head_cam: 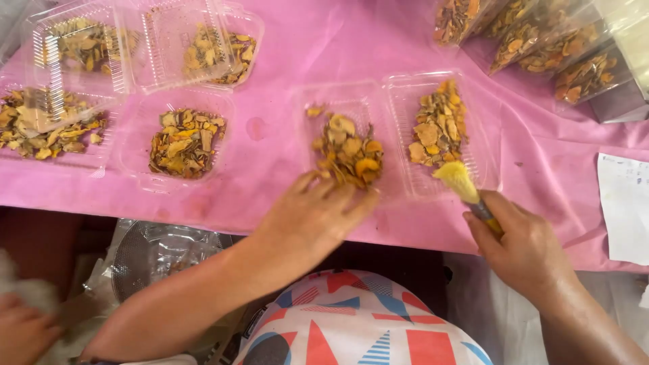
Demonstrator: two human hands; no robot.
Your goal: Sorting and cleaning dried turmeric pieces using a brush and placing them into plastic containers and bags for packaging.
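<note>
A wide pink cloth-covered table (297, 61) fills most of the view, strewn with clear plastic clamshell boxes of dried orange-yellow root slices. At its far right corner stand several clear plastic bags of the same dried slices (541, 40), and a white sheet of paper (623, 206) lies at the right edge. At the left sit four filled clear boxes (182, 138), two with their lids folded back. Near the front edge, in the middle, lies an open hinged clear plastic clamshell box (392, 135) with a heap of slices in each half. The left hand (318, 216) rests flat, fingers spread and holding nothing, on the near rim of the left half, fingertips touching the heap. The right hand (524, 247) is clenched round the handle of a small yellow-bristled brush (460, 181), whose bristles touch the near edge of the right half.
</note>
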